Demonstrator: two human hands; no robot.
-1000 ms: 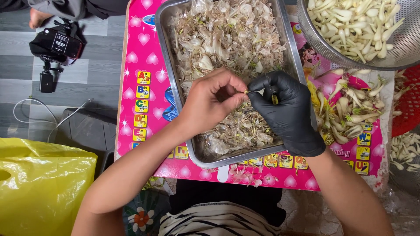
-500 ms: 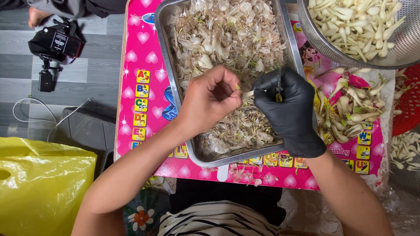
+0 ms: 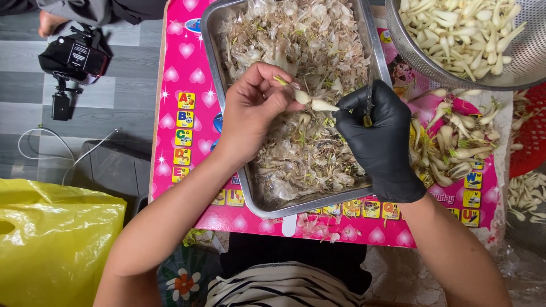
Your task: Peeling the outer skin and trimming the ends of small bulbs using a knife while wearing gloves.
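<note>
Fingers (image 3: 284, 94) of your bare left hand (image 3: 256, 108) are pinching a small white bulb (image 3: 318, 104) over the metal tray (image 3: 213, 74) of papery peelings. Your gloved right hand (image 3: 378, 136) is clamping a small knife (image 3: 368, 105), its fingers closed, just beside the bulb's tip, above the pink surface (image 3: 182, 79).

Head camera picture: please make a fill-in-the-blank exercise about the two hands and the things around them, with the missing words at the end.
1. The right hand wears a ____ glove and holds a small knife.
2. The bare left hand pinches a small white bulb above a metal ____ filled with dry peelings.
3. Peeled white bulbs fill the metal colander at the top ____ of the picture.
4. A ____ plastic bag lies on the floor at the lower left.

Missing words: black; tray; right; yellow
</note>
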